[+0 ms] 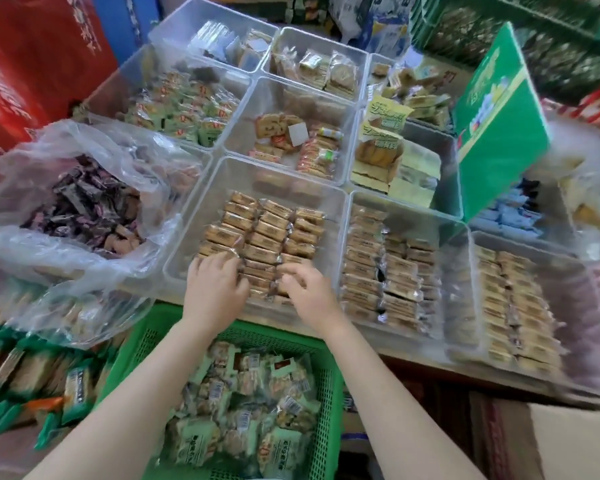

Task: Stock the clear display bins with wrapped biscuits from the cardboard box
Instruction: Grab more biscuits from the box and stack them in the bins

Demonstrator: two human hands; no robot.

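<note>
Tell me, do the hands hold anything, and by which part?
Both the left hand and the right hand rest with curled fingers on the wrapped biscuits in the clear bin; a real grip cannot be told.

Tan-brown wrapped biscuits (262, 237) in clear bins (340, 199) among green, red and purple goods.

The biscuits show golden-brown through clear wrappers with silvery crimped ends, lined in rows. A bright green basket (326, 368) with a slotted grid pattern holds pale mint-green packets (243, 403) bearing white barcode labels. A cloudy clear plastic bag (94, 161) contains dark purple and brown sweets (84, 209). A vivid green carton (499, 133) carries a yellow stripe. Red packaging (32, 64) with white lettering stands at the upper left. The cardboard box (568, 441) is plain light brown.
</note>
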